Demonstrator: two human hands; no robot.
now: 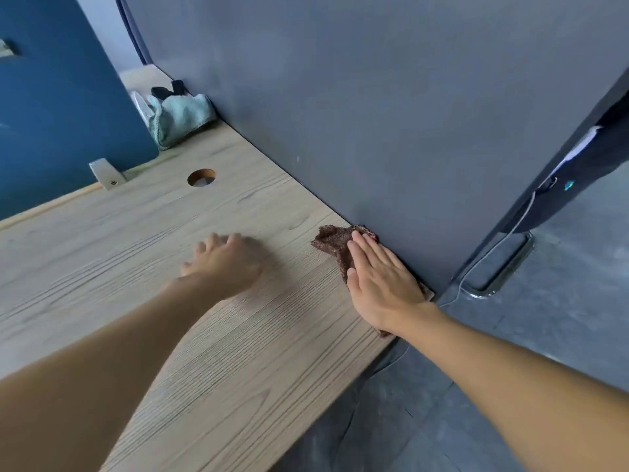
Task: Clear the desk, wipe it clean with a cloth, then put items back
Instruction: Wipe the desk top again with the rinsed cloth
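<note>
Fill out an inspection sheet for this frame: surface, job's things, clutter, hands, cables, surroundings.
Surface: the desk is light wood, bare over most of what shows, with a round cable hole near the back.
Job's things: a brown cloth lies flat at the desk's right edge, against the grey partition.
Clutter: a pale green cloth is bunched in the far corner with something dark behind it; I cannot tell what.
Hands: the right hand presses flat on the brown cloth. The left hand is open, on or just above the desk, and blurred.
Cables: a thin white cable hangs past the partition's end.
Surroundings: a blue panel on the left and grey floor on the right.
</note>
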